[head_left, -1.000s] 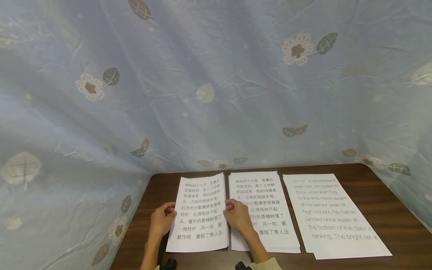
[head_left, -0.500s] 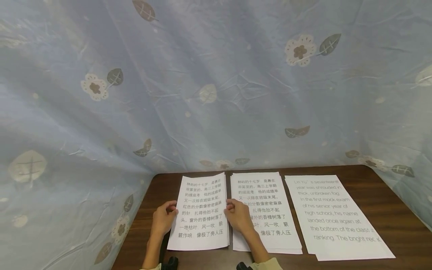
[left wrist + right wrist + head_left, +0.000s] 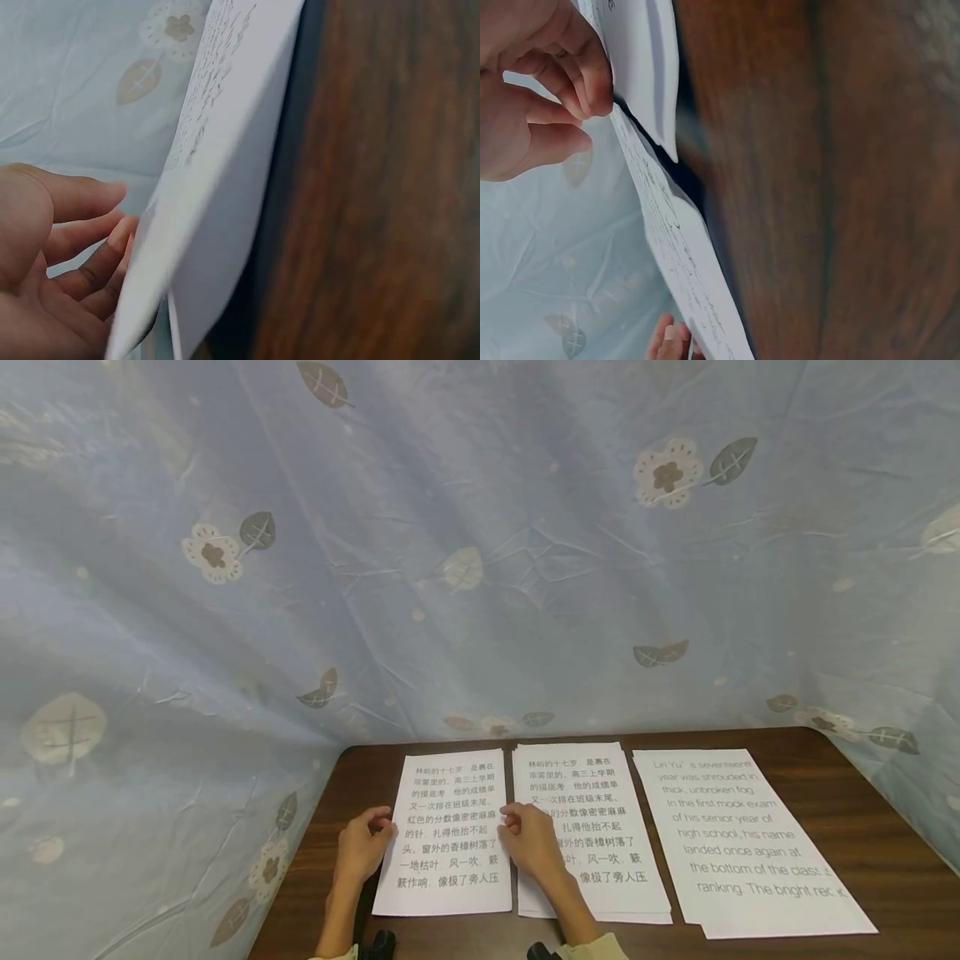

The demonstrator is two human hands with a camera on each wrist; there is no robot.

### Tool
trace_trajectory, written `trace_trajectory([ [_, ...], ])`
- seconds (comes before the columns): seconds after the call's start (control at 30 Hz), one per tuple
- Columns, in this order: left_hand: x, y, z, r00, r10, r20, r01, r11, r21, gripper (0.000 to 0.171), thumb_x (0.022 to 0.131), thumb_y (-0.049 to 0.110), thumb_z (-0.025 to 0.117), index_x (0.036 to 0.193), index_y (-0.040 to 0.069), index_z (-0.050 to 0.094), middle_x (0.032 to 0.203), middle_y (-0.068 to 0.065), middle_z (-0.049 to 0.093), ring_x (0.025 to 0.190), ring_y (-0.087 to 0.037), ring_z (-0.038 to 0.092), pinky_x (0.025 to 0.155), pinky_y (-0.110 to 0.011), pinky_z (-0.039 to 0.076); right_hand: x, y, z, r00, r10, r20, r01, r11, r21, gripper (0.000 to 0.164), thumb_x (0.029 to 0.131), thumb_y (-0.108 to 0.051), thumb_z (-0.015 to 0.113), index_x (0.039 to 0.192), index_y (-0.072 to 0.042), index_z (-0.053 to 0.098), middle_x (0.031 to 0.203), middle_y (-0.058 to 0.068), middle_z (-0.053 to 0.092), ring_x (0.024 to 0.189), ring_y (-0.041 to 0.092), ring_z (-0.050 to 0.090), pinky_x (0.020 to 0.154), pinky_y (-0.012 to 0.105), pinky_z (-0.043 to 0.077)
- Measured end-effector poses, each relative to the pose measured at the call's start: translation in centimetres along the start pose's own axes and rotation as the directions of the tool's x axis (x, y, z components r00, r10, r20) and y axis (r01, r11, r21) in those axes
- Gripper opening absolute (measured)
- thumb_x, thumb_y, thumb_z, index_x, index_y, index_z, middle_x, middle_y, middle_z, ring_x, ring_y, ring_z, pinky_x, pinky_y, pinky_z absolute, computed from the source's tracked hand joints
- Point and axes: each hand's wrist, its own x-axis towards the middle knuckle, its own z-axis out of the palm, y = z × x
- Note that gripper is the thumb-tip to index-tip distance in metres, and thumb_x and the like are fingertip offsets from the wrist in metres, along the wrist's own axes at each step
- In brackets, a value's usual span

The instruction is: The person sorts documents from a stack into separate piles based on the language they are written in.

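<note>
A left stack of white printed sheets (image 3: 450, 835) with Chinese text lies flat on the dark wooden table. My left hand (image 3: 363, 845) is at its left edge. In the left wrist view, that hand's thumb stands apart from the paper, while the other fingertips (image 3: 129, 225) are right at the sheet's edge. My right hand (image 3: 529, 838) is at the stack's right edge and covers part of the middle stack (image 3: 592, 777), which bears the same text. In the right wrist view, its thumb and forefinger are slightly parted, with no paper between them.
Sheets printed in English (image 3: 750, 843) lie to the right, the lower ones slightly offset. Brown tabletop (image 3: 892, 852) shows around the papers. A pale blue curtain (image 3: 480, 568) with leaves and flowers hangs behind and at the sides.
The left stack's top sheet was bowed with its upper right corner raised; now it lies flat. Both hands have let go of its edges and stay almost in place.
</note>
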Motion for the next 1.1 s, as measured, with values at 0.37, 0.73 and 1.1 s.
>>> trace_trajectory([
  [0.37,-0.2,0.6,-0.5,1.000,0.004,-0.009,-0.003,1.000,0.017,0.035,0.097,0.012,0.074,0.129,-0.002,0.073,0.104,-0.014,0.078,0.087,-0.023,0.071,0.072,-0.030,0.051,0.2,0.3,-0.3,0.997,0.060,0.051,-0.063,0.996,0.066,0.031,0.091,-0.007,0.079,0.120,0.002,0.075,0.092,0.005,0.072,0.080,0.011,0.067,0.070,0.020,0.055],
  [0.73,-0.4,1.4,0.2,1.000,-0.013,0.027,0.014,1.000,-0.019,0.036,0.098,0.012,0.074,0.131,-0.002,0.072,0.105,-0.013,0.077,0.086,-0.020,0.068,0.068,-0.025,0.050,0.3,0.5,-0.6,0.996,0.064,0.059,-0.069,0.993,0.097,0.031,0.091,-0.009,0.078,0.121,0.000,0.076,0.093,0.003,0.073,0.080,0.010,0.066,0.071,0.020,0.055],
  [1.1,-1.1,3.1,1.8,0.997,0.049,0.058,-0.045,0.997,-0.058,0.034,0.097,0.014,0.075,0.128,-0.001,0.074,0.102,-0.012,0.077,0.082,-0.017,0.069,0.067,-0.026,0.051,0.3,1.1,-1.8,0.991,0.073,0.110,-0.093,0.977,0.190,0.032,0.095,-0.008,0.074,0.125,0.003,0.074,0.097,0.007,0.075,0.078,0.011,0.072,0.065,0.021,0.060],
])
